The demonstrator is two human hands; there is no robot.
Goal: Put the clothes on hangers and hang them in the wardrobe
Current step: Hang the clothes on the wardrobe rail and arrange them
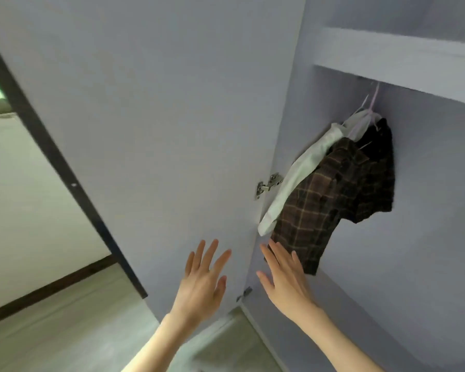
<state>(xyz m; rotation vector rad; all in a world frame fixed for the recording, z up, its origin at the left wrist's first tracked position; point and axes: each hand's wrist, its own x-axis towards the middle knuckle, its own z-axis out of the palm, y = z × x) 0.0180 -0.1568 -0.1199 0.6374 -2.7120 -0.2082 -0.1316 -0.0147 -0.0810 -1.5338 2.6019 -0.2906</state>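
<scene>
Plaid shirt [325, 200], brown and dark, hangs inside the open wardrobe [427, 210], under its shelf [397, 60], on a pale pink hanger [372, 103]. Just beside the shirt, toward the door side, a white garment [293, 178] hangs from the same spot. The right hand [285, 280] is raised below the shirt, fingers straight and slightly spread, fingertips at the shirt's lower hem; whether they touch it cannot be told. The left hand [204, 280] is lifted beside it, fingers spread, holding nothing, in front of the open wardrobe door [159, 116]. A metal hinge [269, 185] sits just beside the white garment.
</scene>
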